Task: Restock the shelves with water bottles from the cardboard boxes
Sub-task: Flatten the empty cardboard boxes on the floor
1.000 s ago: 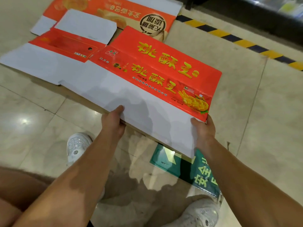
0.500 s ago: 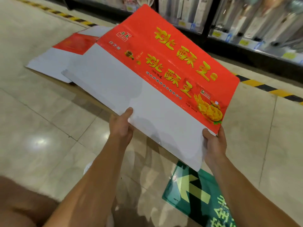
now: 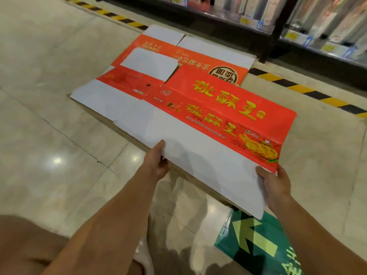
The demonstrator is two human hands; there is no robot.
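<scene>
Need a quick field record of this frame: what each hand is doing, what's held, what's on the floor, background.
left hand: left hand grips the near edge of the flattened red-and-white box
right hand: right hand grips the same box at its near right corner
floor: second flattened box lying flat beyond; green arrow sticker; yellow-black hazard tape
background: store shelves
water bottles: none clearly visible

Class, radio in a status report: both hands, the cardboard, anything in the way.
Left hand and right hand grip the flattened red carton by its near edge. Second flat carton on the floor beyond. No water bottles seen.
</scene>
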